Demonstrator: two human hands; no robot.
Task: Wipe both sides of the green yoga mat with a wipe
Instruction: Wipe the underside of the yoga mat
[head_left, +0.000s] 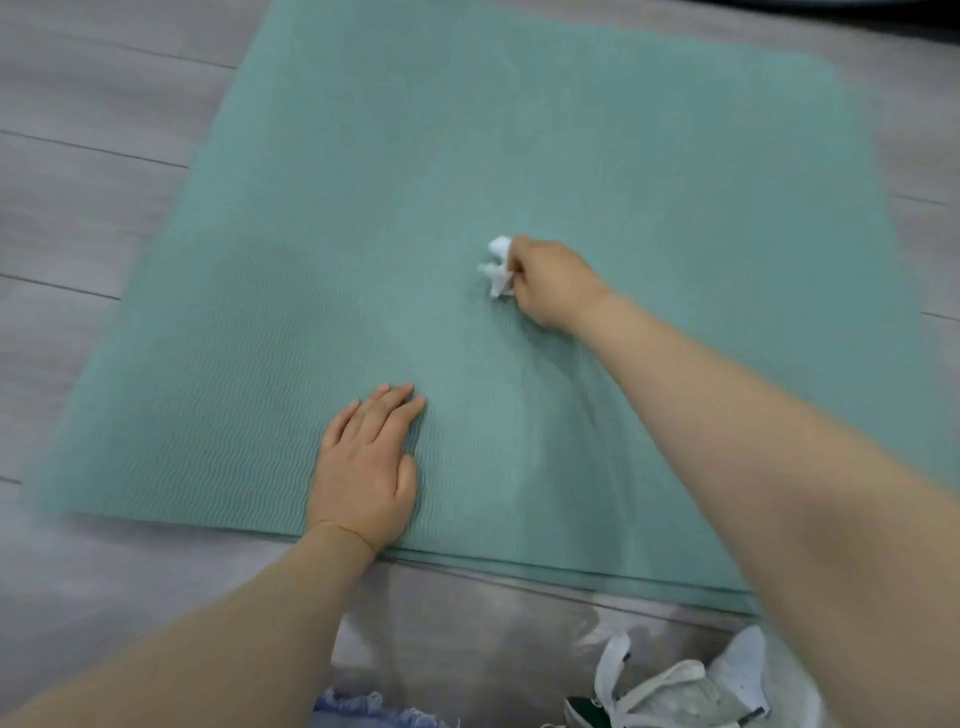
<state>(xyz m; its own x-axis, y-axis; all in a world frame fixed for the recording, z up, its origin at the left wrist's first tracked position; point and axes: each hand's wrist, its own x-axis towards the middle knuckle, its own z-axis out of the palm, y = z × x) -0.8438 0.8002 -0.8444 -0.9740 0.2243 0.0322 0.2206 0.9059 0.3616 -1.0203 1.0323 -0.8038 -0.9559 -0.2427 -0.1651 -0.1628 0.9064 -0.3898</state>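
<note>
The green yoga mat (597, 156) lies flat on the floor and fills most of the view; its surface has a fine wavy texture. My right hand (550, 283) grips a crumpled white wipe (497, 266) and holds it down on the mat near the middle. My left hand (370, 467) rests flat on the mat close to its near edge, fingers straight and together, thumb out to the right.
Grey wood-look floor (88, 156) surrounds the mat on the left and far right. In front of the mat's near edge are a white sneaker with laces (680, 686), frayed denim (363, 709) and a thin clear plastic sheet (519, 634).
</note>
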